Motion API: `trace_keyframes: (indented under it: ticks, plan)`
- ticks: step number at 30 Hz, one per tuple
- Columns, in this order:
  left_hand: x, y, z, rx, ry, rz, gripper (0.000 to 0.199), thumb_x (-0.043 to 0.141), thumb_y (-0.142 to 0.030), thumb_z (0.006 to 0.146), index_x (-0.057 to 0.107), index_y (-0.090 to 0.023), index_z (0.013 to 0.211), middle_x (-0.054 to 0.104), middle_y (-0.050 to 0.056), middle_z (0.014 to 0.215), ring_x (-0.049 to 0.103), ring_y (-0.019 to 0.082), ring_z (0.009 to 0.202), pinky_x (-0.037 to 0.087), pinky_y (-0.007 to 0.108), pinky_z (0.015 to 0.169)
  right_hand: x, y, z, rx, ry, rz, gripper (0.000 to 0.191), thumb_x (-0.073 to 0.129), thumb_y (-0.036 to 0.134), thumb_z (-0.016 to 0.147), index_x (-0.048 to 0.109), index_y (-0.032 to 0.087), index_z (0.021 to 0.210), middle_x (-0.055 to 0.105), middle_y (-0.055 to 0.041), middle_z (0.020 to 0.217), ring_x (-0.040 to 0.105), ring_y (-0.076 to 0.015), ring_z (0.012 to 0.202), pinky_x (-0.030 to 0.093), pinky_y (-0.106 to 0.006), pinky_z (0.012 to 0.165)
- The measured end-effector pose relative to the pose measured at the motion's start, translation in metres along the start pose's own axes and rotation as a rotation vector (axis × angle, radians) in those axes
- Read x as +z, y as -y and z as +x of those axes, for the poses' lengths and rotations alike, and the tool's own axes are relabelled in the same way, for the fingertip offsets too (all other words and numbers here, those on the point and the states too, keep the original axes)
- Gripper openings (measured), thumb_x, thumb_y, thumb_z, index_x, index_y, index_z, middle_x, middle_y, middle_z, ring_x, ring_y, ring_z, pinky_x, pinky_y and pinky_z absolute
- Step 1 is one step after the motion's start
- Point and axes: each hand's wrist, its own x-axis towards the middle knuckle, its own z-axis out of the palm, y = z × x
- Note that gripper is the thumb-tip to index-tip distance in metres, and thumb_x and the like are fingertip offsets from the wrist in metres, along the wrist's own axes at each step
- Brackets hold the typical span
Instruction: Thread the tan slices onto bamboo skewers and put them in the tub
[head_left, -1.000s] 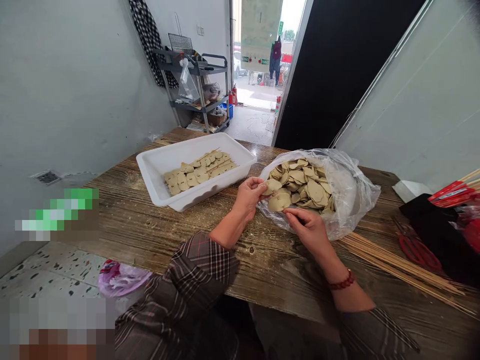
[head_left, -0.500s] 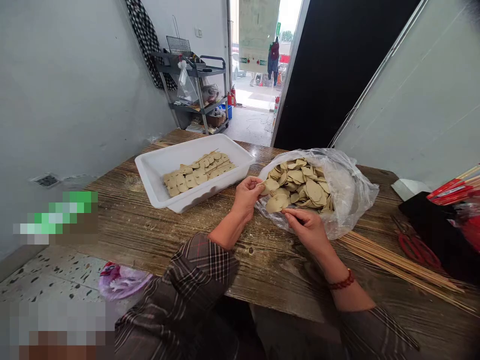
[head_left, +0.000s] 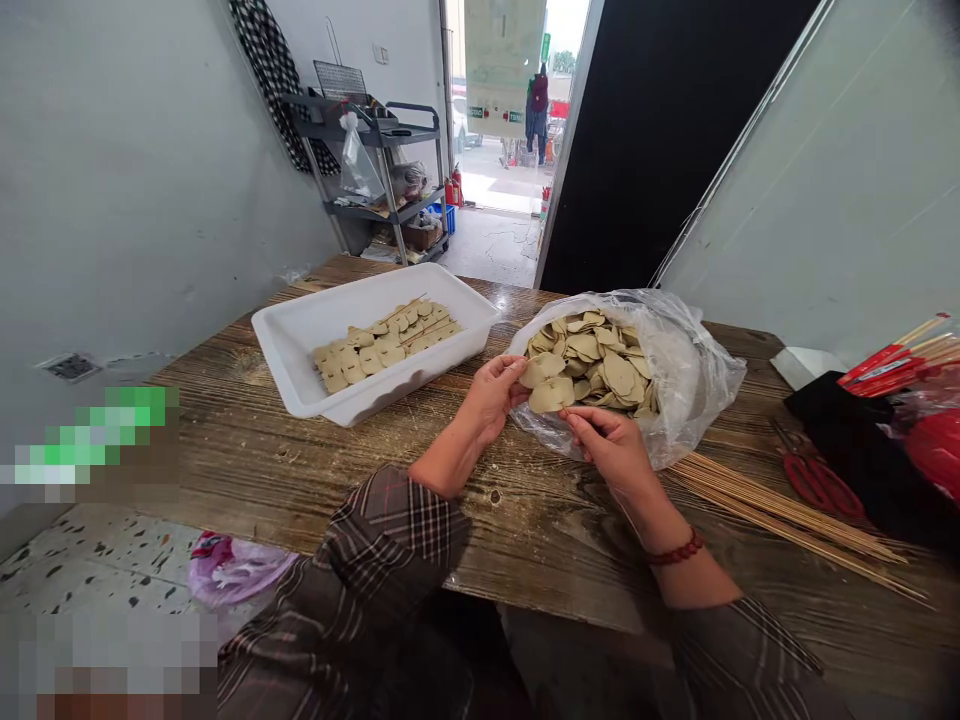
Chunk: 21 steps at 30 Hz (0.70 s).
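Note:
My left hand (head_left: 491, 398) pinches a thin tan slice (head_left: 541, 370) at the near left edge of a clear plastic bag (head_left: 686, 370). My right hand (head_left: 611, 445) is closed with its fingertips at the lower edge of another slice (head_left: 551, 395); a thin stick seems to be in that pinch, mostly hidden. Many loose slices (head_left: 619, 375) fill the open bag just beyond both hands. To the left, a white tray (head_left: 289, 395) holds rows of flat slices threaded on sticks (head_left: 375, 350).
Long bamboo sticks (head_left: 787, 515) lie at the right on the wooden table (head_left: 360, 460). Beyond them are red-handled scissors (head_left: 821, 485), a black box (head_left: 847, 440) and red-wrapped sticks (head_left: 892, 360). A grey cart (head_left: 382, 140) stands behind the table.
The view has shifted slightly, so most things sit a little further left. Both hands keep their grips near the bag, and the slices between them have tilted slightly.

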Motion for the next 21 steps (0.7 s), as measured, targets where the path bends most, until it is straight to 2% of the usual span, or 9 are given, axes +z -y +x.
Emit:
trace_keyframes:
  ticks: [4, 8, 14, 18, 21]
  plan:
    - [-0.002, 0.002, 0.003, -0.086, 0.072, -0.084, 0.033, 0.077, -0.038, 0.071, 0.066, -0.014, 0.091, 0.071, 0.006, 0.084, 0.066, 0.013, 0.067, 0.053, 0.024, 0.062, 0.001, 0.003, -0.002, 0.026, 0.020, 0.051, 0.032, 0.068, 0.046, 0.076, 0.078, 0.018, 0.089, 0.071, -0.0049, 0.071, 0.048, -0.0112, 0.049, 0.034, -0.022, 0.039]
    - [-0.002, 0.005, 0.003, -0.084, 0.112, -0.129, 0.035, 0.076, -0.038, 0.072, 0.069, -0.013, 0.096, 0.073, 0.008, 0.093, 0.068, 0.016, 0.076, 0.054, 0.025, 0.067, 0.002, 0.007, -0.004, 0.028, 0.063, 0.059, 0.032, 0.068, 0.045, 0.077, 0.077, 0.018, 0.090, 0.064, -0.0018, 0.061, 0.043, -0.0100, 0.047, 0.031, -0.021, 0.040]
    - [0.002, 0.004, -0.002, -0.084, 0.197, -0.109, 0.033, 0.081, -0.030, 0.067, 0.069, -0.011, 0.090, 0.074, 0.009, 0.085, 0.069, 0.019, 0.080, 0.055, 0.029, 0.075, 0.001, 0.007, -0.004, -0.019, 0.084, -0.046, 0.031, 0.066, 0.043, 0.079, 0.077, 0.016, 0.090, 0.057, 0.0010, 0.056, 0.040, -0.0084, 0.045, 0.029, -0.022, 0.042]
    - [0.003, 0.000, -0.002, -0.051, 0.143, -0.103, 0.031, 0.080, -0.024, 0.067, 0.069, -0.011, 0.092, 0.074, 0.008, 0.082, 0.070, 0.019, 0.080, 0.055, 0.031, 0.078, 0.000, 0.006, -0.003, -0.056, 0.082, -0.116, 0.032, 0.064, 0.041, 0.081, 0.077, 0.015, 0.093, 0.059, 0.0001, 0.058, 0.043, -0.0098, 0.047, 0.032, -0.023, 0.044]
    - [0.002, -0.005, -0.001, -0.017, 0.080, -0.123, 0.028, 0.077, -0.021, 0.070, 0.069, -0.010, 0.095, 0.075, 0.009, 0.083, 0.071, 0.020, 0.083, 0.055, 0.032, 0.081, 0.000, 0.005, -0.003, -0.106, 0.096, -0.182, 0.030, 0.062, 0.039, 0.083, 0.077, 0.016, 0.094, 0.066, -0.0020, 0.063, 0.051, -0.0122, 0.051, 0.038, -0.024, 0.048]
